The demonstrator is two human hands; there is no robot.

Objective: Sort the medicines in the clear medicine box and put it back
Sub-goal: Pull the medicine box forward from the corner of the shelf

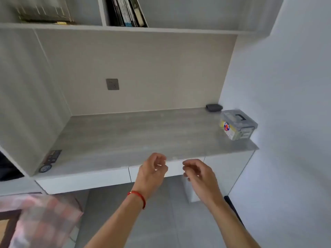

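The clear medicine box (237, 125) stands at the far right of the grey desk (134, 135), close to the wall. Its lid is closed, a dark handle lies on top, and a red-cross sticker shows on its side with yellow packets inside. My left hand (153, 170), with a red string on its wrist, hovers in front of the desk's front edge with loosely curled fingers and holds nothing. My right hand (198, 173) hangs beside it, also loosely curled and empty. Both hands are well short of the box.
A small dark device (214, 107) lies behind the box in the back corner. Stickers (51, 159) sit at the desk's left front. White drawers (86, 179) run under the desk. Shelves with books (125, 11) hang above. A checked fabric (41, 219) is at lower left.
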